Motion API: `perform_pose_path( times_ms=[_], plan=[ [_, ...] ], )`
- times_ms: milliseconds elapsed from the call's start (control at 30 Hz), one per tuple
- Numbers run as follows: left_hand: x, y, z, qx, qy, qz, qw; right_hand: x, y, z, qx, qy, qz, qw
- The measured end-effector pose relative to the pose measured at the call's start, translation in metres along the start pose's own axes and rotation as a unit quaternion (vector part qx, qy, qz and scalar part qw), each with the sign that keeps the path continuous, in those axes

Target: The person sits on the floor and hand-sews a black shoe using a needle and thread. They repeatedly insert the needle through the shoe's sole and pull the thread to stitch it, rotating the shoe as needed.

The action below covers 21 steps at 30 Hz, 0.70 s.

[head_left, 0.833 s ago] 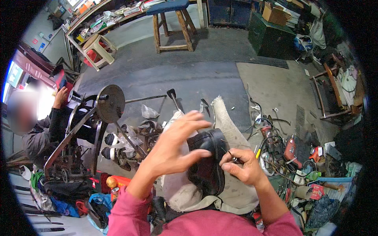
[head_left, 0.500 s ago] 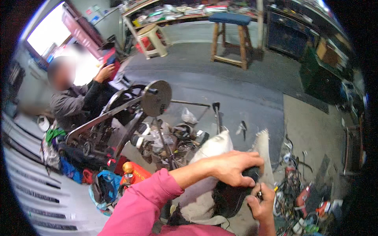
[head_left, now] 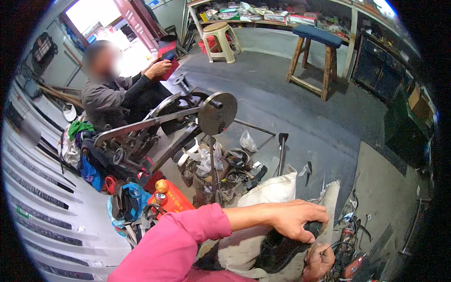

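Observation:
Across my lap, on a pale cloth [head_left: 233, 251], lies a black shoe [head_left: 277, 251], partly covered by my hands. My left hand [head_left: 298, 220] reaches over it from above, fingers and thumb curled round its far end. Just below, close to the left thumb, my right hand [head_left: 319, 261] is closed in a pinch against the shoe's right side. Whatever sits between the right fingers is too small and hidden to name.
A black metal machine with a round wheel [head_left: 217, 113] stands at left, a seated person [head_left: 110, 101] behind it. Shoes and scraps [head_left: 211, 164] pile up ahead. A blue-topped stool [head_left: 317, 36] and a plastic stool [head_left: 221, 40] stand farther back. Cables and tools [head_left: 350, 239] lie at right.
The view has shifted, so the room appears farther right and lower. My right hand has turned, and the small dark item seen in its fingers earlier no longer shows. The left hand keeps its grip.

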<state>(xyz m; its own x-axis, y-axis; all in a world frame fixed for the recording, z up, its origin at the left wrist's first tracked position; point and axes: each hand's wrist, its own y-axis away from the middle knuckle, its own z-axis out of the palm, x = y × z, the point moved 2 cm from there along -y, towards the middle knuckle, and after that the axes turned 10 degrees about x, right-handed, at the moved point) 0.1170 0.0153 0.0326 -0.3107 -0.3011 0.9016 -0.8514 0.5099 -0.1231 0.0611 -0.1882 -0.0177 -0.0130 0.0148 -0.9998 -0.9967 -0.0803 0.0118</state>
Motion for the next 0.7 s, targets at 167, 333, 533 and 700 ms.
perform_pose_path(
  times_ms=[167,333,533,700],
  plan=[
    [0.007,0.009,0.004,0.049,-0.019,-0.003,0.999,-0.001,0.008,-0.009,0.008,-0.003,0.0,1.0],
    [0.015,0.044,-0.015,0.254,0.006,0.009,0.967,-0.006,0.012,-0.007,0.014,-0.034,0.046,0.998],
    [0.054,0.147,-0.155,0.559,-0.289,0.083,0.773,0.004,0.008,-0.008,0.019,-0.018,-0.002,1.0],
    [0.099,0.199,-0.252,0.689,-0.342,0.114,0.628,0.014,0.005,-0.011,0.022,-0.021,0.013,0.999]
  ],
)
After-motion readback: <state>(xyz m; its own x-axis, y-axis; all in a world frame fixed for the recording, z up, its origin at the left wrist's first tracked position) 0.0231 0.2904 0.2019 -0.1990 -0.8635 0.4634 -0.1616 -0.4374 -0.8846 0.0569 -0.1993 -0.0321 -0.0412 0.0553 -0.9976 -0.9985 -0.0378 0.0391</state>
